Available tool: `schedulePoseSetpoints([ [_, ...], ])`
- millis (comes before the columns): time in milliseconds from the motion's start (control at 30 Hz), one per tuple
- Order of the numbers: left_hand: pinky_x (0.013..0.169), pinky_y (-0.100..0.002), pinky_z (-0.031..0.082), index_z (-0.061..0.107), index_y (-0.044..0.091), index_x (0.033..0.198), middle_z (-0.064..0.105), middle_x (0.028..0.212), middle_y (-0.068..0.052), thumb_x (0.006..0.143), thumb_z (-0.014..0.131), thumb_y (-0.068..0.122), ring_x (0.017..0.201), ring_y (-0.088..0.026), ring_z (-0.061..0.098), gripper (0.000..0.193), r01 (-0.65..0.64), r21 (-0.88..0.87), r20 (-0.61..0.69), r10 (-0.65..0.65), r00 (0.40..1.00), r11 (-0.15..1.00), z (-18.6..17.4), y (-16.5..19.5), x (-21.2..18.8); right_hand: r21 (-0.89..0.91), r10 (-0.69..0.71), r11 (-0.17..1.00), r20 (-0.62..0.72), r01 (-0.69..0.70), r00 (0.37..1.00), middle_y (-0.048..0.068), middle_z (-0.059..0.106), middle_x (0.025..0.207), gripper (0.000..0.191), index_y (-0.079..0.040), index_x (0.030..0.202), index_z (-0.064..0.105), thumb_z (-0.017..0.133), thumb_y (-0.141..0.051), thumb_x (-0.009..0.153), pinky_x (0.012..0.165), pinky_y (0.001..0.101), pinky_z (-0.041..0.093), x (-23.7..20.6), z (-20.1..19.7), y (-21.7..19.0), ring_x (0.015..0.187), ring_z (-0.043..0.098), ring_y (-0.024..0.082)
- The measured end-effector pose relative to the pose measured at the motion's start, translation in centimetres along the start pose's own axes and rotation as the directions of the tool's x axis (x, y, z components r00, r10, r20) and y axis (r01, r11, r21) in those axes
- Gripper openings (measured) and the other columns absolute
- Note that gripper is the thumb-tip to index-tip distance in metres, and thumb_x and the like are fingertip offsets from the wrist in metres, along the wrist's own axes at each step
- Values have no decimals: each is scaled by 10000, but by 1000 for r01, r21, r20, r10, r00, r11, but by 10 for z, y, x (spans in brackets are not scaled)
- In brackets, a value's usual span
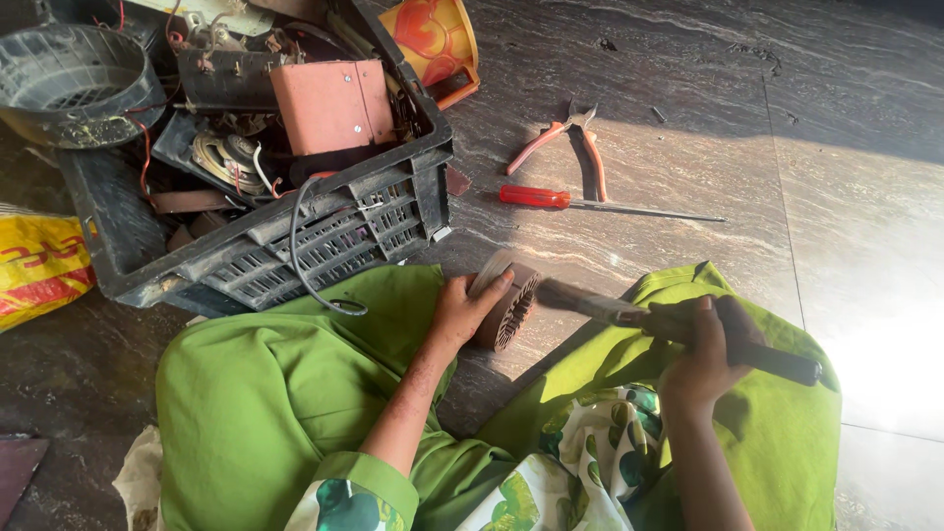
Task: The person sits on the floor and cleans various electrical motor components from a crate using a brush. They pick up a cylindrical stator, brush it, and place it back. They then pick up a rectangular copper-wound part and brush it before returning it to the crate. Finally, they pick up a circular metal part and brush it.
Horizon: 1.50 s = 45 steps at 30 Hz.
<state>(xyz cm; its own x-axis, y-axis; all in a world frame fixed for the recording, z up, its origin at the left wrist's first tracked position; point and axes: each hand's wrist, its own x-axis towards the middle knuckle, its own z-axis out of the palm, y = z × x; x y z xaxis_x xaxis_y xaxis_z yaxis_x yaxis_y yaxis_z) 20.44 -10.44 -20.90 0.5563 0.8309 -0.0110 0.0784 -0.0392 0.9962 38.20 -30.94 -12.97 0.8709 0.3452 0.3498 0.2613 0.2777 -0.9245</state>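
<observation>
Left hand [462, 307] grips round slotted metal motor core [509, 307] on floor; right hand [700, 356] w/ dark-handled hammer [678, 329], head near core. Risk: glancing strike hits left fingers, or core skids away.

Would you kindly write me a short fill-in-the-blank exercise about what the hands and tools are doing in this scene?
1. The left hand steadies a round, slotted brown metal motor core on the ____.
2. The right hand grips the dark handle of a ____, its head blurred beside the core.
3. A red-handled screwdriver lies just below the orange-handled ____ on the stone tiles.
4. The black plastic crate of scrap parts sits on the person's ____ side.

Missing words: floor; hammer; pliers; left
</observation>
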Motion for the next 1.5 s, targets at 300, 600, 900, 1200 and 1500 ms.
schedulePoseSetpoints([
  [300, 616, -285, 533, 781, 10, 859, 741, 688, -33, 877, 735, 534, 647, -97, 677, 526, -10, 103, -13, 12, 1000, 995, -3, 4, 3, -327, 144, 942, 187, -77, 972, 82, 577, 653, 226, 22, 773, 601, 650, -111, 949, 523, 311, 428, -11, 15, 18, 547, 526, 148],
  [600, 622, -295, 537, 783, 16, 899, 756, 710, -35, 864, 744, 537, 669, -97, 684, 524, 0, 104, -40, 4, 999, 995, -2, 3, 1, -57, 12, 998, 30, -11, 999, 112, 704, 821, 327, 31, 922, 634, 595, -252, 1083, 720, 302, 553, -3, 4, 11, 726, 713, 175],
  [900, 628, -284, 525, 786, 24, 863, 731, 679, -23, 843, 743, 584, 649, -87, 667, 562, 87, 74, -154, -75, 985, 993, -5, 11, 0, -340, 273, 927, 314, -160, 910, 129, 795, 942, 324, 36, 1109, 749, 637, -249, 1003, 801, 296, 545, -8, 29, 5, 859, 758, 191],
  [1200, 609, -289, 489, 761, 48, 798, 671, 647, 8, 841, 741, 625, 634, -88, 626, 579, 91, 63, -101, -85, 991, 994, -11, 18, -7, -431, 352, 901, 651, -55, 672, 94, 600, 1383, 609, -143, 1366, 602, 804, -272, 807, 856, 338, 595, -9, 52, 12, 1001, 758, 175],
  [1500, 635, -329, 553, 781, 70, 909, 755, 723, -65, 836, 720, 619, 674, -157, 734, 558, 7, 221, -88, 13, 996, 975, -5, 31, -13, -447, 695, 717, 515, -534, 502, 166, 790, 933, 583, 76, 1176, 686, 711, -436, 899, 675, 376, 596, -5, 43, 19, 618, 752, 304],
])
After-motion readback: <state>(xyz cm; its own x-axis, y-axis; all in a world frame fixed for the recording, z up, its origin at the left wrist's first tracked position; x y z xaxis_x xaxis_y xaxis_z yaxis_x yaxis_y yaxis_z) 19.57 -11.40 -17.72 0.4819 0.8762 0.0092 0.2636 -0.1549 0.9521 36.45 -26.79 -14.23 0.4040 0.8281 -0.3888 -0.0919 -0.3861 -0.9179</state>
